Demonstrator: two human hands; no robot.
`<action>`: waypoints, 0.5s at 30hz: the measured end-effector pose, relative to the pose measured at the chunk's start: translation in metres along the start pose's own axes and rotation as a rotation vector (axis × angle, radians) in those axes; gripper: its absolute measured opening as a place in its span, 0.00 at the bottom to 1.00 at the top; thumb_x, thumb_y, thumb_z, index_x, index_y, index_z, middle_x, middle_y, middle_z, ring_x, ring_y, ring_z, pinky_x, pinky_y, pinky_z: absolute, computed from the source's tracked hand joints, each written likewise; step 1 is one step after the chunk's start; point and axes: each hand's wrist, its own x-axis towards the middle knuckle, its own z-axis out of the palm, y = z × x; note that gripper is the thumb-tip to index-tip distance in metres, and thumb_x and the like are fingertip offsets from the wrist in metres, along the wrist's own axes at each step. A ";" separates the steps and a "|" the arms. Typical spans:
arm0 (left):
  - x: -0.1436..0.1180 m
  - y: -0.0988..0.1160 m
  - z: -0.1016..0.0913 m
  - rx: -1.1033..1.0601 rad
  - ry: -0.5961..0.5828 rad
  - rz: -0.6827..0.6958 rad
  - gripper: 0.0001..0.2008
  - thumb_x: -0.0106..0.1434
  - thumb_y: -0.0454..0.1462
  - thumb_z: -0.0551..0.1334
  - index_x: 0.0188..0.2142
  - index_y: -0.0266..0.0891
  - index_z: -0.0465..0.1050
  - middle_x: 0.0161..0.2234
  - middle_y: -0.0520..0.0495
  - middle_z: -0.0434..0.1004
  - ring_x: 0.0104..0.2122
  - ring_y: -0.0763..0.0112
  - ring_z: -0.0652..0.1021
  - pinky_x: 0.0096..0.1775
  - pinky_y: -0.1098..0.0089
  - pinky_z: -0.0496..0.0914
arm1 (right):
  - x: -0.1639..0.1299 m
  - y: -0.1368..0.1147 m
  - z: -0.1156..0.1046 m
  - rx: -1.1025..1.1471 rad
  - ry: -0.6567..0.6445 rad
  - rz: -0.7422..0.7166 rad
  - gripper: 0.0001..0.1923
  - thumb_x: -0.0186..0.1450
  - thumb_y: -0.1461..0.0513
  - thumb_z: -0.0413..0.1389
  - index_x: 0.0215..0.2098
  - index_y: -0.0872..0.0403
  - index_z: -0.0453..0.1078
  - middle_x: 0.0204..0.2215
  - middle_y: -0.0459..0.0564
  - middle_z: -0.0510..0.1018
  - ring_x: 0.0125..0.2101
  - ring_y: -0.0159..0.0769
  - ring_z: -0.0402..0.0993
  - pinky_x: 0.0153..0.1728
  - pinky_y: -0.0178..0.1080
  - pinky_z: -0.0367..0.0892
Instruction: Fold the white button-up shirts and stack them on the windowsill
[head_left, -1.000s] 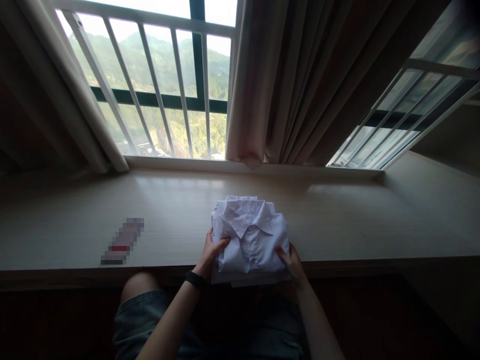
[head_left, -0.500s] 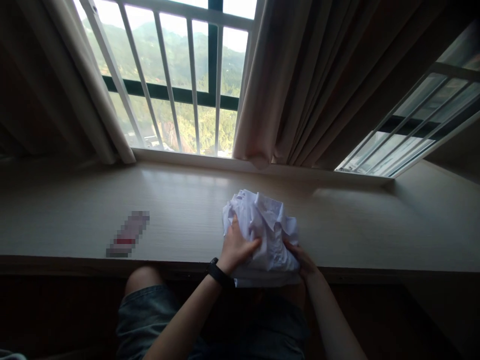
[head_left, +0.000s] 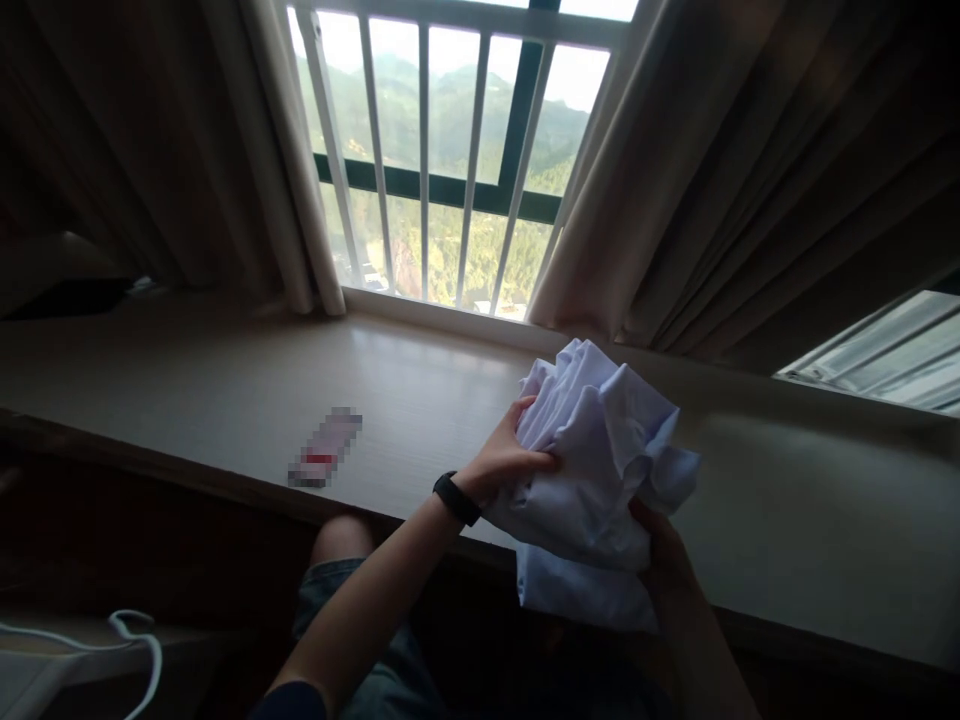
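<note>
A white collared shirt (head_left: 600,460) is bunched up and lifted above the front edge of the pale wooden counter (head_left: 225,390). My left hand (head_left: 501,462), with a black band on its wrist, grips the shirt's left side from above. My right hand (head_left: 664,555) holds the shirt from underneath on the right, and the cloth partly covers it. A loose flap of the shirt hangs below the counter's edge.
A small flat object (head_left: 325,461), blurred out, lies on the counter to the left. Behind are a barred window (head_left: 450,170) and beige curtains (head_left: 712,200). A white cable (head_left: 135,640) lies at the lower left. My knees in denim shorts (head_left: 375,640) are under the counter.
The shirt lay neatly folded on the counter; both hands crumpled it and lifted it off toward the right. The view swung to the left.
</note>
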 end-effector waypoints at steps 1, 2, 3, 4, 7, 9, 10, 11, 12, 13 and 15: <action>0.005 0.008 -0.014 -0.009 -0.013 0.013 0.46 0.44 0.35 0.75 0.62 0.44 0.60 0.57 0.42 0.68 0.54 0.53 0.72 0.56 0.55 0.67 | 0.006 0.000 0.016 0.016 -0.007 -0.009 0.25 0.55 0.52 0.68 0.49 0.49 0.77 0.50 0.49 0.80 0.52 0.54 0.76 0.52 0.53 0.73; 0.010 0.016 -0.029 -0.014 -0.019 0.027 0.47 0.44 0.35 0.75 0.62 0.44 0.59 0.56 0.41 0.68 0.54 0.53 0.72 0.55 0.54 0.68 | 0.013 0.001 0.035 0.030 -0.027 -0.021 0.25 0.55 0.52 0.68 0.49 0.48 0.77 0.51 0.49 0.80 0.53 0.54 0.75 0.53 0.53 0.73; 0.015 0.025 -0.046 -0.011 -0.020 0.043 0.47 0.45 0.35 0.75 0.62 0.44 0.59 0.57 0.41 0.68 0.54 0.53 0.72 0.55 0.54 0.68 | 0.022 0.001 0.055 0.043 -0.058 -0.038 0.25 0.55 0.53 0.68 0.50 0.48 0.76 0.51 0.49 0.80 0.53 0.54 0.75 0.54 0.53 0.73; 0.021 0.033 -0.064 -0.002 -0.012 0.064 0.47 0.44 0.35 0.75 0.62 0.44 0.59 0.57 0.41 0.68 0.54 0.53 0.72 0.55 0.54 0.68 | 0.031 0.002 0.077 0.053 -0.097 -0.059 0.26 0.55 0.53 0.68 0.52 0.48 0.76 0.51 0.49 0.80 0.54 0.53 0.74 0.55 0.53 0.72; 0.040 0.061 -0.126 0.043 0.033 0.128 0.46 0.43 0.34 0.75 0.61 0.43 0.60 0.56 0.41 0.68 0.53 0.53 0.73 0.54 0.54 0.69 | 0.066 0.002 0.154 0.062 -0.221 -0.127 0.27 0.55 0.54 0.68 0.52 0.50 0.75 0.50 0.49 0.80 0.54 0.51 0.74 0.57 0.52 0.71; 0.055 0.078 -0.174 0.064 0.070 0.136 0.45 0.43 0.33 0.74 0.61 0.42 0.60 0.54 0.42 0.70 0.51 0.54 0.74 0.53 0.54 0.70 | 0.093 0.002 0.211 0.065 -0.301 -0.178 0.27 0.55 0.55 0.68 0.52 0.51 0.75 0.51 0.49 0.79 0.54 0.48 0.74 0.58 0.50 0.70; 0.063 0.086 -0.200 0.070 0.103 0.127 0.45 0.44 0.32 0.73 0.61 0.42 0.59 0.51 0.43 0.71 0.49 0.55 0.75 0.51 0.54 0.71 | 0.107 0.003 0.239 0.069 -0.339 -0.202 0.28 0.55 0.56 0.69 0.52 0.52 0.74 0.52 0.49 0.79 0.54 0.47 0.74 0.58 0.49 0.70; 0.071 0.092 -0.227 0.078 0.139 0.114 0.45 0.44 0.32 0.72 0.62 0.42 0.58 0.49 0.44 0.73 0.46 0.56 0.76 0.50 0.54 0.72 | 0.121 0.005 0.268 0.070 -0.366 -0.221 0.28 0.54 0.56 0.69 0.52 0.53 0.74 0.51 0.50 0.79 0.53 0.47 0.75 0.57 0.48 0.70; 0.079 0.096 -0.254 0.089 0.175 0.096 0.45 0.44 0.31 0.71 0.62 0.42 0.57 0.47 0.45 0.73 0.44 0.57 0.77 0.48 0.54 0.72 | 0.135 0.008 0.295 0.064 -0.392 -0.227 0.29 0.53 0.56 0.70 0.51 0.54 0.74 0.50 0.51 0.80 0.51 0.47 0.76 0.56 0.48 0.71; 0.086 0.097 -0.282 0.102 0.219 0.082 0.45 0.44 0.30 0.70 0.62 0.42 0.57 0.46 0.46 0.74 0.42 0.58 0.78 0.47 0.55 0.73 | 0.149 0.014 0.321 0.058 -0.417 -0.232 0.29 0.52 0.56 0.70 0.51 0.55 0.74 0.49 0.52 0.80 0.50 0.47 0.76 0.54 0.48 0.72; 0.098 0.091 -0.335 0.125 0.281 0.041 0.45 0.43 0.30 0.69 0.62 0.43 0.58 0.45 0.46 0.74 0.41 0.60 0.78 0.46 0.57 0.74 | 0.174 0.033 0.363 0.039 -0.465 -0.243 0.32 0.51 0.56 0.70 0.52 0.55 0.72 0.49 0.52 0.80 0.48 0.46 0.77 0.52 0.47 0.72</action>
